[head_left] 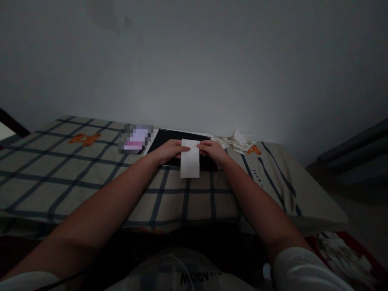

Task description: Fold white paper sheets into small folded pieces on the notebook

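Note:
A white paper strip point(190, 163) hangs between my two hands above a black flat board point(169, 137) on the table. My left hand point(172, 150) pinches its left edge, thumb on top near the upper part. On the right, my right hand point(213, 150) grips the upper right corner between thumb and fingers, where a slanting fold line shows. The lower end of the strip reaches past the board's near edge. Fingers behind the paper are hidden.
A checked tablecloth point(121, 178) covers the table. Folded white paper pieces point(239, 141) lie heaped right of the board. A pixelated phone-like screen point(136, 139) lies to its left. A grey wall point(194, 64) stands behind. At lower right is a red container point(321, 246) with pale pieces.

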Demonstrator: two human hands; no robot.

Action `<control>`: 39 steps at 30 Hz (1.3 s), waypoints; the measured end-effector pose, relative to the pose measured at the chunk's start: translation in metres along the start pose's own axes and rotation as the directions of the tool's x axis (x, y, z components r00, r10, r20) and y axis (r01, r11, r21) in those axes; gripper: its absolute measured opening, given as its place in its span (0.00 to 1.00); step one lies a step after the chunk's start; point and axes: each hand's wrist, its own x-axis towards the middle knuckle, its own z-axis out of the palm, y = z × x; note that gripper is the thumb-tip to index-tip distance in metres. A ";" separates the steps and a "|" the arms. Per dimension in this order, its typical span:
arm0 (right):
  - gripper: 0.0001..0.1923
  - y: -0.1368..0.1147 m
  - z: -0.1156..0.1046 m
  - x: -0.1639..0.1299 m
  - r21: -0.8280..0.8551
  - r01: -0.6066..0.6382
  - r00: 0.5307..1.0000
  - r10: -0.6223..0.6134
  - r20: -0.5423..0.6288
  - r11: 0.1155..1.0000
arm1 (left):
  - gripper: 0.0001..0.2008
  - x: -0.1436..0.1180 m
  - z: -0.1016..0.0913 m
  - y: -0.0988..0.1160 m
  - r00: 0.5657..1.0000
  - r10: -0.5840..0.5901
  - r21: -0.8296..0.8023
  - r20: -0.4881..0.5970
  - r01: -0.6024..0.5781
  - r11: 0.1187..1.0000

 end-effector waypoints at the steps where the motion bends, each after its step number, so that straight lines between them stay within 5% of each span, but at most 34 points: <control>1: 0.10 0.000 0.000 0.000 0.017 -0.012 1.000 0.012 -0.006 1.000 | 0.09 0.000 0.001 0.000 1.000 -0.012 -0.013 0.000 0.012 1.000; 11: 0.02 0.001 0.001 0.002 0.179 -0.112 0.994 0.113 0.006 0.977 | 0.09 -0.003 0.004 0.003 0.997 -0.055 -0.014 -0.048 0.055 0.998; 39: 0.07 0.000 -0.002 0.001 0.269 -0.149 0.988 0.134 0.072 0.952 | 0.12 0.001 -0.002 0.000 0.996 -0.058 0.020 -0.072 0.060 0.998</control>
